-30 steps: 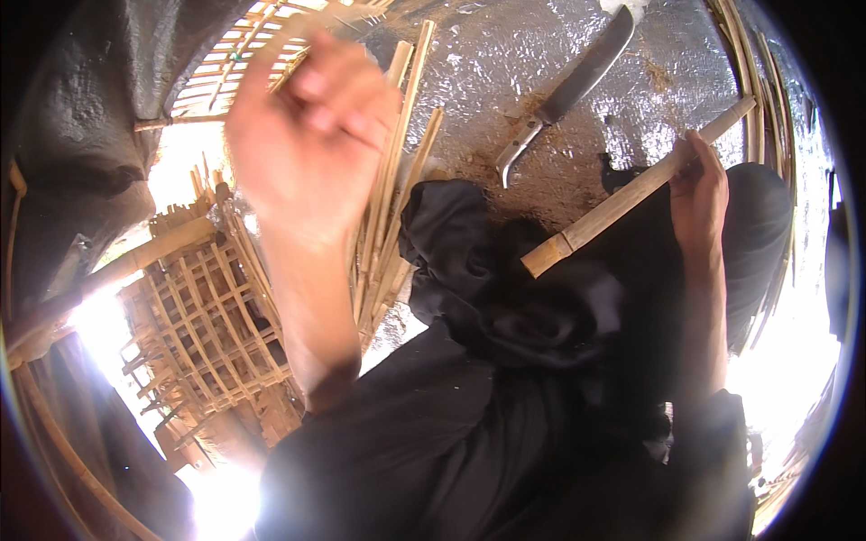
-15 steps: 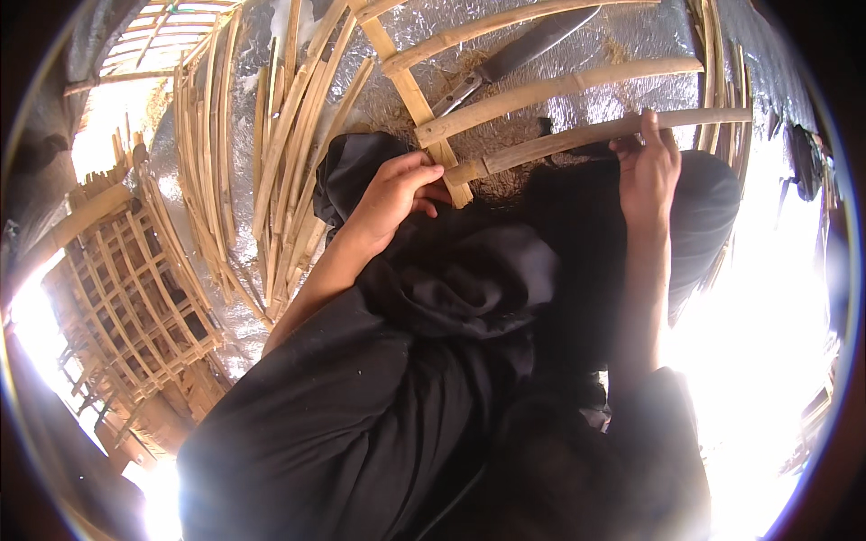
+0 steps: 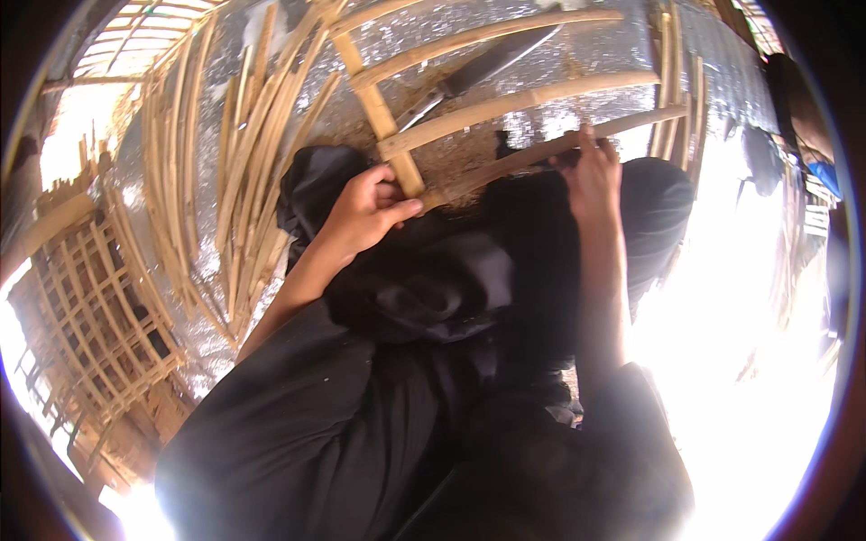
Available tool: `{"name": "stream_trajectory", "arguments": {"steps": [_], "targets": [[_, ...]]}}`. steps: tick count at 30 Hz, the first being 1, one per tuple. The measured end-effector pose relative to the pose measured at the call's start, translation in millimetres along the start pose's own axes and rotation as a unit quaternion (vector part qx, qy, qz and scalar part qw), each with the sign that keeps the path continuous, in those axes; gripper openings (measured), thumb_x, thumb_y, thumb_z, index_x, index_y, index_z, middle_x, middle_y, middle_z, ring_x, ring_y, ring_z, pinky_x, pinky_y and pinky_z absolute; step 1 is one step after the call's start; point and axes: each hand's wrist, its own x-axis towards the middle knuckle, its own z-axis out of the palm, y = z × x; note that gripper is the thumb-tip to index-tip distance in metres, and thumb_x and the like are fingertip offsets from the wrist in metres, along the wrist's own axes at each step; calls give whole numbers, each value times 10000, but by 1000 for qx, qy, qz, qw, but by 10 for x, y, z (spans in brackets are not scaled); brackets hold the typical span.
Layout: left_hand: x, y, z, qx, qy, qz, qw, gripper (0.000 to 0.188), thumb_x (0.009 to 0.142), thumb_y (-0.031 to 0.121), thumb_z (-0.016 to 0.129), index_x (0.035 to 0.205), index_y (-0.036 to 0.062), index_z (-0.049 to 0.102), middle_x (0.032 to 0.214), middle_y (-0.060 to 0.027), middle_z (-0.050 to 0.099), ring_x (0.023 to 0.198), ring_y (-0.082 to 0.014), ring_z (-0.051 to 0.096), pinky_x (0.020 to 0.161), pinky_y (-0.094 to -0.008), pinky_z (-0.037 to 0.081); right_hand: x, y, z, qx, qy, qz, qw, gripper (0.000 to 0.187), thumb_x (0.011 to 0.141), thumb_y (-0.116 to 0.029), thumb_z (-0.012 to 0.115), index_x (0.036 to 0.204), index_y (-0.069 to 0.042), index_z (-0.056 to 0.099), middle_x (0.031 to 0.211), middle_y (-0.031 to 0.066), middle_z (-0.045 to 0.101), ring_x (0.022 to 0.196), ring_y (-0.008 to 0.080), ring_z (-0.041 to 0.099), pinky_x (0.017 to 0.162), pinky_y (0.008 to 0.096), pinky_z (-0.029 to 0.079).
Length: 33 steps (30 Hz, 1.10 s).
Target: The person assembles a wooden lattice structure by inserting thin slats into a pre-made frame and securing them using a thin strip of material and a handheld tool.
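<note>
Bamboo slat (image 3: 541, 153) is gripped by left hand (image 3: 365, 212) and right hand (image 3: 591, 171), its underside hidden by dark cloth (image 3: 433, 279).

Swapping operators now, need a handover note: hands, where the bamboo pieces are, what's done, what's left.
Left hand: closed on the foot of the upright bamboo slat, at its joint with the lowest crosspiece.
Right hand: grip on the lowest bamboo crosspiece, farther along.
Frame: three crosspieces lie across the upright slat, over the lap; how they are fixed cannot be told.
Knife: on the ground behind the frame, untouched.
Loose bamboo strips: piled at the left, beside a finished lattice panel.
Left: the strip pile is unused.
</note>
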Motion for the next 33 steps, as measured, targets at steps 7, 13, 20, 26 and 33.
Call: {"name": "stream_trajectory", "arguments": {"steps": [7, 13, 20, 26, 33], "targets": [[51, -114, 0, 29, 26, 19, 999, 255, 896, 10, 738, 1097, -12, 584, 904, -89, 711, 788, -107, 670, 660, -251, 518, 44, 1, -40, -4, -20, 50, 999, 179, 1038, -159, 552, 1124, -30, 463, 1066, 111, 558, 940, 246, 622, 795, 445, 600], [49, -107, -17, 51, 36, 15, 998, 270, 898, 12, 733, 1105, -34, 566, 888, -89, 699, 780, -117, 667, 672, -261, 531, -49, -16, 28, 3, -41, 43, 998, 160, 1032, -134, 544, 1145, -36, 488, 1061, 111, 579, 951, 240, 633, 831, 450, 588], [17, -129, -51, 13, 33, 11, 999, 290, 916, 11, 696, 1184, -9, 586, 1050, -103, 713, 952, -158, 670, 810, -292, 541, -67, -5, 7, 26, -55, 63, 996, 152, 1020, -95, 525, 1148, -20, 492, 1075, 154, 614, 992, 287, 649, 834, 464, 589], [-37, -73, -62, -17, 54, 27, 998, 344, 890, -11, 720, 1192, -60, 563, 1032, -140, 711, 911, -172, 691, 773, -302, 576, -74, 84, -95, 76, -89, 43, 992, 168, 1013, -89, 531, 1152, -3, 492, 1076, 156, 597, 1020, 288, 631, 867, 489, 576], [-34, -77, -50, -35, 57, 34, 997, 319, 877, -10, 702, 1163, -57, 568, 989, -127, 709, 868, -177, 682, 791, -320, 571, -23, 43, -78, 73, -85, 89, 990, 156, 1009, -92, 541, 1139, -12, 510, 1065, 137, 587, 990, 269, 620, 898, 493, 563]]}}
